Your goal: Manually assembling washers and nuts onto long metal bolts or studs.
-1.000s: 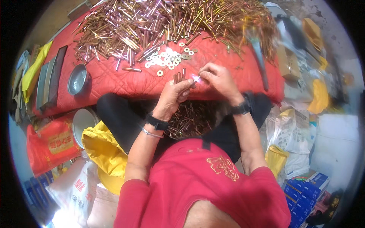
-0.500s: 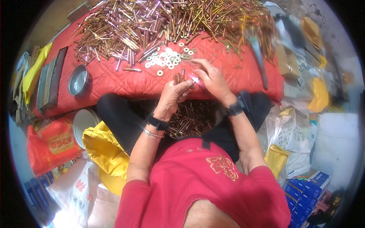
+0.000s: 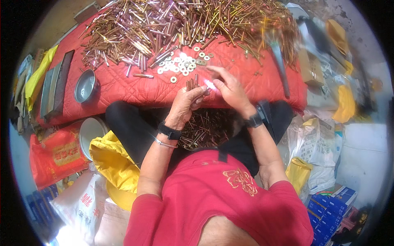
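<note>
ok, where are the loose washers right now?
Head view, upper middle: the loose washers lie on the red cover, at the near edge of the big rod pile, just beyond the left hand.

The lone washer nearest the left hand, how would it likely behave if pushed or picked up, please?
The metal washer is probably stiff, since it looks like a solid ring. Lying flat, it would likely slide rather than roll, though the quilted cover may drag on it. It looks thin, so it may be fiddly to lift.

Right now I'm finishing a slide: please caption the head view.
Left hand holding rods, right hand open beside it, at a cloth bearing washers and a rod pile.
</note>
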`<state>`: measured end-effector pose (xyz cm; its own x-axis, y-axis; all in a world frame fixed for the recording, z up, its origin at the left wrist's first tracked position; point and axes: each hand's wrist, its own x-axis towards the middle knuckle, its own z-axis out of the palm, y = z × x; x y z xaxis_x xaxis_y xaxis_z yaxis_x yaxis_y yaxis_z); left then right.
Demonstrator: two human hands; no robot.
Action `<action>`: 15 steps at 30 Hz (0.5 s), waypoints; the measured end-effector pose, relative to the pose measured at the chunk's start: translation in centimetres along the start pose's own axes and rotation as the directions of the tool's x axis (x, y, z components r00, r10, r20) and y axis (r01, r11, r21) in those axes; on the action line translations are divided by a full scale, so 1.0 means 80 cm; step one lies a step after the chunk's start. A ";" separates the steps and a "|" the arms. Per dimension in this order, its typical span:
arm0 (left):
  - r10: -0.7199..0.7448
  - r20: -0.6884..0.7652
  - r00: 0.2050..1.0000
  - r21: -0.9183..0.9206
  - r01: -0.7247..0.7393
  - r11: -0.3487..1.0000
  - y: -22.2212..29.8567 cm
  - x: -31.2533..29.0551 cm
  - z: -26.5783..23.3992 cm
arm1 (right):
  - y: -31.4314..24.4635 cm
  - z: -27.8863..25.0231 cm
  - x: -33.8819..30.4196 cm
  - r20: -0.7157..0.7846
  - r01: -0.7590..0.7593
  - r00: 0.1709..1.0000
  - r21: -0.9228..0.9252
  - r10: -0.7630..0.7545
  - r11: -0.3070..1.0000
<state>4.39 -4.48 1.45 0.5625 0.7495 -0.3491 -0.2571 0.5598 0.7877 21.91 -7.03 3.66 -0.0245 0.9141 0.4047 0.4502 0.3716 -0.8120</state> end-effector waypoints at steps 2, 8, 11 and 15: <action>-0.022 0.003 1.000 0.011 0.022 1.000 0.000 -0.002 0.003 | 0.004 -0.001 0.000 0.026 -0.092 0.996 0.063 0.091 0.994; -0.049 0.014 0.999 -0.018 0.049 0.999 0.002 -0.002 0.003 | 0.002 -0.002 -0.002 0.030 -0.117 0.993 0.031 0.116 0.993; -0.059 0.011 0.998 -0.033 0.059 0.998 -0.001 0.000 0.000 | -0.003 -0.003 -0.003 0.058 -0.233 0.970 -0.028 0.234 0.972; -0.066 0.053 0.996 -0.008 0.066 0.998 -0.001 0.003 -0.007 | 0.006 0.001 -0.005 -0.009 -0.048 0.999 0.058 0.048 0.997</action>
<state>4.13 -4.13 1.03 0.6191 0.6913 -0.3726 -0.2255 0.6110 0.7588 22.04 -7.18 3.04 0.0051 0.9296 0.3685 0.3983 0.3362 -0.8534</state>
